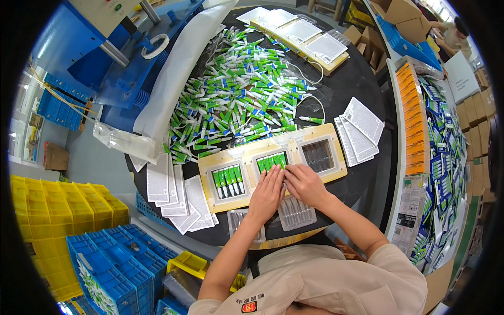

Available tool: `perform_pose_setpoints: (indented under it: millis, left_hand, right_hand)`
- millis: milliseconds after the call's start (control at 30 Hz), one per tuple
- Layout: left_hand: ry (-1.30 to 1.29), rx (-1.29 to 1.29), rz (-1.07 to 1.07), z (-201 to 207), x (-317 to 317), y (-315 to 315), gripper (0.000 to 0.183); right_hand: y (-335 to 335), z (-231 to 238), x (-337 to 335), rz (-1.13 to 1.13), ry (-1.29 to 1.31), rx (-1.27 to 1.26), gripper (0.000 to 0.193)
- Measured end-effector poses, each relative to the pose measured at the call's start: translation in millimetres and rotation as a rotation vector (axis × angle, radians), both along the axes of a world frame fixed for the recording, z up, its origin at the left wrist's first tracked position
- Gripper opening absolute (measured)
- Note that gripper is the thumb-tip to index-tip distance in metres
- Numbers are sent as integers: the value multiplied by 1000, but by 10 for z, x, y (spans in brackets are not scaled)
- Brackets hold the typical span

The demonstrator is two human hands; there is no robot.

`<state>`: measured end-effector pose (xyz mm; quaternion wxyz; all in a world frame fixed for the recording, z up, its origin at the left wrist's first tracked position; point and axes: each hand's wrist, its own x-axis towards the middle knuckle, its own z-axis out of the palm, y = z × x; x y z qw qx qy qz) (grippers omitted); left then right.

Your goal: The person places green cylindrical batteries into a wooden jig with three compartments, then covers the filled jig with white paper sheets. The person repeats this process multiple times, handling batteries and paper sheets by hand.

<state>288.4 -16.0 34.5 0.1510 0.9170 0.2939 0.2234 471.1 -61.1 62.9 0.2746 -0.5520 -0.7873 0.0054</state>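
Observation:
A cream-coloured tray frame (pixel 273 139) with three openings lies across the near part of the round black table. Small green-and-white tubes (pixel 227 181) stand side by side in its left opening. In the middle opening more green tubes (pixel 272 160) show their upper parts; their lower ends are hidden under my hands. My left hand (pixel 269 190) lies over them with its fingers stretched out. From the right, my right hand (pixel 307 184) rests at the edge of the same opening, fingers bent but apart. A clear plastic blister (pixel 317 156) without tubes sits in the right opening.
A large heap of tubes (pixel 241 89) covers the table beyond the frame. Printed white cards (pixel 359 128) lie at right and more cards (pixel 184 202) at left. Clear blisters (pixel 297 214) lie before me. A blue machine (pixel 118 79) stands at left, above yellow crates (pixel 63 226).

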Motion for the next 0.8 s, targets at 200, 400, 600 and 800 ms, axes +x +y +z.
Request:
perform_pose_setpoints:
  millis: [200, 400, 600, 800]
  left_hand:
    - [125, 21, 2, 145, -21, -20, 56]
    - [-97, 72, 150, 273, 70, 646, 32]
    - [362, -58, 208, 187, 266, 1965, 29]
    - [228, 96, 119, 161, 159, 2068, 17]
  right_hand:
    - [96, 26, 29, -97, -46, -7, 25]
    - [914, 231, 421, -330, 212, -57, 17]
    - [1979, 276, 421, -106, -419, -778, 25]
    - [2061, 277, 613, 70, -417, -821, 14]
